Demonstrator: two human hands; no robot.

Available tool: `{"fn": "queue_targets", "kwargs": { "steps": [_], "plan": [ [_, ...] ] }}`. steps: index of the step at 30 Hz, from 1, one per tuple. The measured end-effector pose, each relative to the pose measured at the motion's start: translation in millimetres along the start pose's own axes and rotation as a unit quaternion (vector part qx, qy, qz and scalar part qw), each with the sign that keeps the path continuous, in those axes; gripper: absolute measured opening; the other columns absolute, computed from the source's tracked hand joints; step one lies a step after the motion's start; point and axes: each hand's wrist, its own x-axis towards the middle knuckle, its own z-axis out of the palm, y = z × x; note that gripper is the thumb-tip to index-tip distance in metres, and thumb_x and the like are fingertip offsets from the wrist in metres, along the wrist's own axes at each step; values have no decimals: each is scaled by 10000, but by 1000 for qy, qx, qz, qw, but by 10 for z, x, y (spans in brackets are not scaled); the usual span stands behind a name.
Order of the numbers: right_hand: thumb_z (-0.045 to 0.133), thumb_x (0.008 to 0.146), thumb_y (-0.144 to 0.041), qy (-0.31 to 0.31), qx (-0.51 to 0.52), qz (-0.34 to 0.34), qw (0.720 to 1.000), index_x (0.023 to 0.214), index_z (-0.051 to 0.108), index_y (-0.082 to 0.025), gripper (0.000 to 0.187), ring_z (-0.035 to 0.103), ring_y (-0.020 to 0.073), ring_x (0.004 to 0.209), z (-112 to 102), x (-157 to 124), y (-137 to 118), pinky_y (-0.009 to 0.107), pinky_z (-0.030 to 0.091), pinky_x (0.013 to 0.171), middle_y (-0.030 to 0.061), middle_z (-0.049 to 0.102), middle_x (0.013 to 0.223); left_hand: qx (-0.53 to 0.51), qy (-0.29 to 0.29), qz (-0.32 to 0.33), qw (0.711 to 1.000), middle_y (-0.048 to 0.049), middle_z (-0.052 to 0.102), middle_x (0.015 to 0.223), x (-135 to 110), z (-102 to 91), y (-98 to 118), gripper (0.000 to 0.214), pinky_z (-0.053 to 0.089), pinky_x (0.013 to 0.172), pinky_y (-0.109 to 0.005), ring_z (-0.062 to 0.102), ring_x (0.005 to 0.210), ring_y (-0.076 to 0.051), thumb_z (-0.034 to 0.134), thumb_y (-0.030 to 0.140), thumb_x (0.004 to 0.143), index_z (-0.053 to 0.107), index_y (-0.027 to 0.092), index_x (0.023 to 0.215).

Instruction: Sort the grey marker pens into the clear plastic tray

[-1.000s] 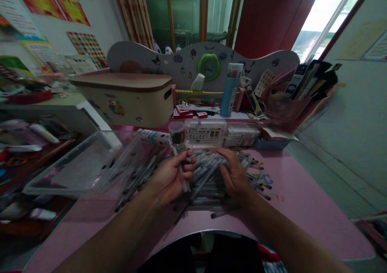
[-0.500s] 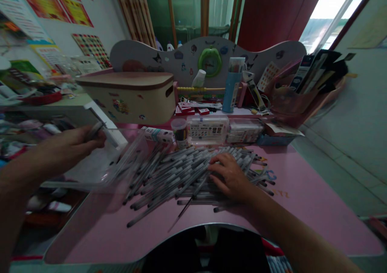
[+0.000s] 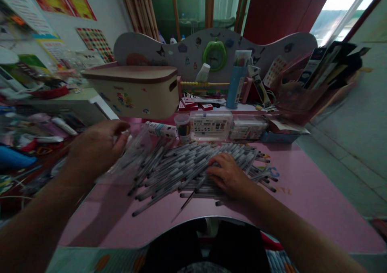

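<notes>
A heap of grey-white pens with dark ends (image 3: pixel 175 172) is spread over the pink desk. My right hand (image 3: pixel 226 174) rests on the right part of it, fingers apart and slightly bent, touching the pens. At the left, a clear plastic box (image 3: pixel 137 144) appears tilted at the heap's edge, with pens seen through its wall. My left hand (image 3: pixel 98 146) is closed at the box's near-left side, seemingly gripping its rim; a small whitish bit shows at the fingertips. One thin pen (image 3: pixel 183 206) sticks out toward the desk's front edge.
Behind the heap stand a clear cup (image 3: pixel 183 128), a clear case (image 3: pixel 211 126) and a blue box (image 3: pixel 279 134). A lidded cream bin (image 3: pixel 136 95) and a blue pencil tube (image 3: pixel 237 85) are on the shelf. Clutter fills the left side.
My left hand has moved right toward the heap, and the clear box has shifted right and tipped, showing narrower. My right hand stays on the pens. The view has shifted slightly.
</notes>
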Motion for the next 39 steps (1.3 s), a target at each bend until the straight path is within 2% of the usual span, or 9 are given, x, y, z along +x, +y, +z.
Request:
{"fn": "queue_targets", "kwargs": {
  "steps": [1, 3, 6, 10, 14, 21, 27, 31, 39],
  "plan": [
    [608, 901, -182, 6, -3, 0, 1000, 957, 710, -206, 119, 518, 250, 1005, 8, 1, 8, 433, 417, 904, 93, 630, 1035, 20, 1, 42, 999, -13, 615, 860, -171, 105, 150, 138, 358, 830, -288, 531, 835, -212, 645, 221, 773, 662, 205, 909],
    [593, 910, -171, 13, -10, 4, 1000, 970, 716, -206, 141, 518, 250, 997, 18, 2, 28, 430, 424, 892, 96, 638, 1029, -37, -111, 95, 989, -23, 644, 754, -516, 388, 371, 65, 379, 706, -288, 542, 693, -203, 663, 267, 763, 683, 228, 811],
    [576, 921, -161, 18, -30, 13, 999, 995, 723, -204, 170, 515, 255, 994, 32, -9, 79, 433, 428, 883, 104, 646, 1025, -55, -265, 118, 956, -60, 692, 881, -919, 843, 505, 171, 412, 755, -315, 605, 836, -251, 659, 225, 737, 699, 259, 900],
    [558, 922, -121, 11, -65, 22, 998, 1041, 722, -206, 220, 514, 252, 985, 74, -41, 170, 425, 427, 876, 102, 655, 1038, -22, -270, 100, 958, -98, 693, 867, -1113, 1173, 499, 290, 416, 752, -359, 625, 806, -290, 611, 146, 723, 691, 264, 975],
    [573, 909, -100, -3, -91, 36, 995, 1057, 722, -204, 235, 510, 253, 987, 112, -51, 220, 415, 425, 857, 100, 658, 1048, 1, -276, 92, 957, -120, 688, 790, -1084, 1219, 483, 270, 400, 713, -382, 627, 719, -307, 538, 150, 794, 691, 259, 989],
    [576, 923, -130, -15, -85, 53, 995, 999, 712, -191, 167, 505, 234, 932, 99, -11, 223, 369, 420, 825, 84, 660, 965, -67, -259, 100, 958, -113, 693, 954, -946, 1278, 528, 265, 399, 820, -390, 620, 907, -309, 548, 155, 807, 704, 251, 998],
    [594, 904, -103, 36, -79, 60, 994, 1018, 719, -200, 195, 501, 224, 897, 72, -36, 324, 347, 406, 799, 69, 629, 908, -111, -237, 106, 959, -104, 617, 999, -784, 1311, 592, 243, 442, 823, -352, 608, 848, -244, 528, 210, 862, 706, 220, 1027],
    [534, 924, -99, 45, -13, 59, 997, 1004, 709, -193, 214, 507, 207, 881, 74, -20, 260, 321, 425, 786, 55, 581, 903, -11, -248, 145, 958, -124, 580, 1128, -738, 1302, 683, 262, 468, 863, -381, 621, 931, -252, 491, 307, 916, 661, 173, 1064],
    [502, 896, -50, 26, 132, 42, 990, 1096, 610, -179, 261, 530, 197, 946, 66, 4, 30, 323, 470, 856, 82, 556, 1006, 178, -253, 184, 933, -112, 675, 974, -740, 1353, 862, 293, 504, 727, -375, 677, 843, -271, 421, 352, 957, 640, 172, 1030]
  ]
}}
